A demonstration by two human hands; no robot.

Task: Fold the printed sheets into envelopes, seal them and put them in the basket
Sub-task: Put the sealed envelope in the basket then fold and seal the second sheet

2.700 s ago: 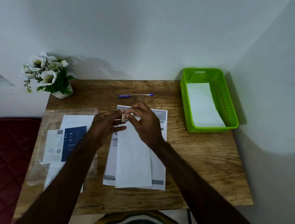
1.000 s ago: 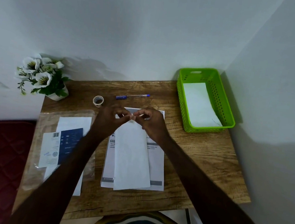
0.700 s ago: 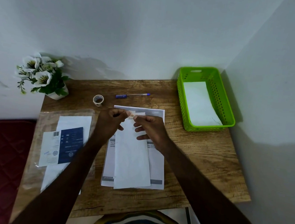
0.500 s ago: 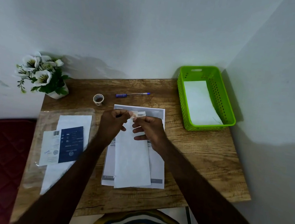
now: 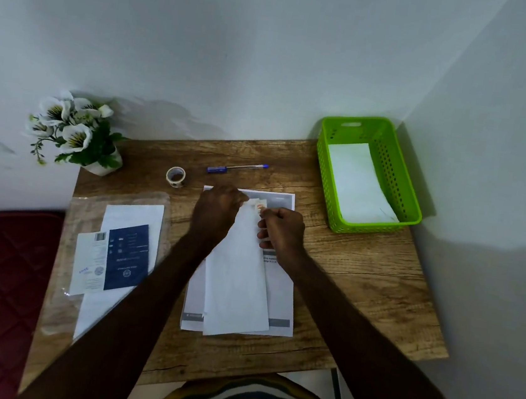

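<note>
A white folded envelope lies lengthwise on a stack of printed sheets in the middle of the wooden desk. Both hands meet at its far end. My left hand and my right hand pinch a small strip of tape between them over the envelope's top edge. The roll of tape stands just beyond my left hand. The green basket sits at the far right corner with a white envelope inside.
A blue pen lies beyond the sheets. A clear plastic bag with envelopes and a dark blue card covers the desk's left side. A flower pot stands at the far left corner. Walls close in behind and on the right.
The tape roll left my hands and now stands on the desk. Both hands have lowered a short strip of tape onto the envelope's far end.
</note>
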